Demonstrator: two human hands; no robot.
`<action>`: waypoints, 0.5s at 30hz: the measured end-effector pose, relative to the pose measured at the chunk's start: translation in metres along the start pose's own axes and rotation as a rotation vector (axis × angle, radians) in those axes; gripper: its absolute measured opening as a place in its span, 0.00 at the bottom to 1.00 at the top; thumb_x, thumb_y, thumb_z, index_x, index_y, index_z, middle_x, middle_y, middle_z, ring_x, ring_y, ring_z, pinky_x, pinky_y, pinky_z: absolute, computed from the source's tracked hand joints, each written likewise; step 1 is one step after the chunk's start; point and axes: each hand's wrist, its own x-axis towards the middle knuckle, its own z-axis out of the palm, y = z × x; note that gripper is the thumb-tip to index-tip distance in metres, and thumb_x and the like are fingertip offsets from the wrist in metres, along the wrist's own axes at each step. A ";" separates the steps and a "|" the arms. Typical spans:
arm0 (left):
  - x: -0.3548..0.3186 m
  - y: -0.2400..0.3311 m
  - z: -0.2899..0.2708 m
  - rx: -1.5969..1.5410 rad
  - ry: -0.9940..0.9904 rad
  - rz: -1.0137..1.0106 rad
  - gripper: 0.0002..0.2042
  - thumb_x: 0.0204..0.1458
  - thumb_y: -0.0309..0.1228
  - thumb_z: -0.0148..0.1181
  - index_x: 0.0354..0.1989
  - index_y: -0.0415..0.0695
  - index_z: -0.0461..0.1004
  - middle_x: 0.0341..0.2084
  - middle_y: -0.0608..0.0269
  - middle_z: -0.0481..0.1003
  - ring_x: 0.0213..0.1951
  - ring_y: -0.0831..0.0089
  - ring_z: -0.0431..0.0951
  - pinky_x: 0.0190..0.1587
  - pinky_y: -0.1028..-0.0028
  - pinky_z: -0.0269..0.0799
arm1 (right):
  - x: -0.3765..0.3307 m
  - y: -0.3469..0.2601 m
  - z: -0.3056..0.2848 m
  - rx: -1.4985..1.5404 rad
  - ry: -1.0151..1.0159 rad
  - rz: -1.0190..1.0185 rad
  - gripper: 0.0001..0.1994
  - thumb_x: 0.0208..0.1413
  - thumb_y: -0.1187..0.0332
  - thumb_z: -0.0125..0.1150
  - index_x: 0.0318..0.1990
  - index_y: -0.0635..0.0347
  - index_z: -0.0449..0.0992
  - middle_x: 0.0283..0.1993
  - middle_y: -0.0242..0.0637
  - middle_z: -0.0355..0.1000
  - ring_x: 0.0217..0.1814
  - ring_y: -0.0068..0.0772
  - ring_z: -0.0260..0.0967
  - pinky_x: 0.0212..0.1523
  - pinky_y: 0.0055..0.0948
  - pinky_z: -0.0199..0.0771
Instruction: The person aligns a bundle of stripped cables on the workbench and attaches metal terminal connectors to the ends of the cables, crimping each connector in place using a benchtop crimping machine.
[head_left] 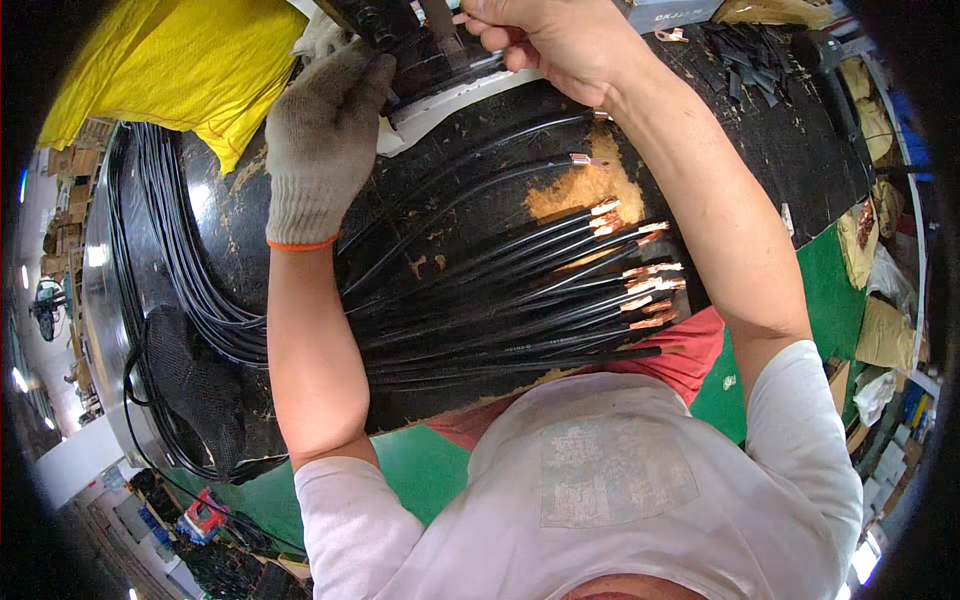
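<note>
My left hand [325,135], in a grey knitted glove with an orange cuff, is closed beside a dark metal machine [430,45] at the far edge of the table. What its fingers hold is hidden. My bare right hand [550,40] is on the machine's other side, fingers curled and pinched together; anything between them is too small to make out. Below my hands, a bundle of black cables [500,330] lies across the table, with bare copper strands [650,285] at the right-hand ends. Two cables lying apart end in copper lugs [581,160].
The black tabletop [450,265] is worn, with a bare brown patch [570,195]. A yellow sack [190,80] stands at the far left. Short black sleeves [745,65] and a loose copper lug [671,35] lie at the far right. Black mesh cloth [195,385] lies at left.
</note>
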 end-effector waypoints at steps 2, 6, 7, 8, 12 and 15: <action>0.000 -0.004 0.002 -0.030 -0.005 -0.024 0.11 0.61 0.34 0.61 0.46 0.42 0.82 0.36 0.48 0.81 0.40 0.51 0.83 0.43 0.64 0.76 | 0.001 0.000 0.001 -0.005 -0.005 -0.002 0.10 0.65 0.70 0.63 0.31 0.64 0.80 0.25 0.33 0.76 0.20 0.21 0.69 0.20 0.20 0.70; 0.002 0.006 -0.002 0.002 0.008 0.008 0.11 0.60 0.34 0.63 0.46 0.42 0.82 0.37 0.49 0.82 0.40 0.52 0.83 0.43 0.65 0.77 | 0.002 0.011 -0.009 0.048 -0.163 -0.260 0.09 0.65 0.71 0.63 0.32 0.64 0.81 0.26 0.33 0.76 0.21 0.21 0.69 0.20 0.19 0.69; -0.002 0.005 -0.004 -0.043 0.013 -0.005 0.10 0.59 0.34 0.64 0.46 0.43 0.82 0.36 0.50 0.82 0.39 0.53 0.84 0.43 0.65 0.77 | 0.002 0.010 -0.008 0.099 -0.333 -0.469 0.09 0.65 0.71 0.63 0.32 0.65 0.81 0.26 0.33 0.76 0.21 0.21 0.69 0.20 0.19 0.69; -0.006 0.005 -0.006 -0.088 0.021 -0.017 0.10 0.58 0.34 0.65 0.46 0.45 0.82 0.36 0.51 0.82 0.38 0.54 0.84 0.42 0.65 0.78 | 0.000 0.005 -0.010 -0.020 0.048 -0.078 0.08 0.64 0.70 0.64 0.33 0.64 0.81 0.27 0.33 0.77 0.21 0.20 0.69 0.20 0.19 0.68; -0.012 0.023 -0.001 0.129 0.169 0.232 0.08 0.55 0.35 0.67 0.42 0.52 0.83 0.29 0.58 0.81 0.33 0.60 0.82 0.36 0.64 0.79 | -0.058 -0.021 -0.023 -0.992 -0.122 -0.426 0.08 0.55 0.65 0.70 0.32 0.61 0.84 0.23 0.39 0.76 0.28 0.28 0.76 0.35 0.37 0.80; -0.015 0.066 -0.012 0.380 0.071 0.211 0.10 0.54 0.36 0.68 0.42 0.47 0.84 0.34 0.57 0.82 0.36 0.58 0.82 0.41 0.65 0.78 | -0.083 -0.006 -0.032 -1.198 -0.635 -0.398 0.06 0.50 0.67 0.70 0.31 0.59 0.83 0.28 0.46 0.78 0.33 0.47 0.79 0.45 0.44 0.79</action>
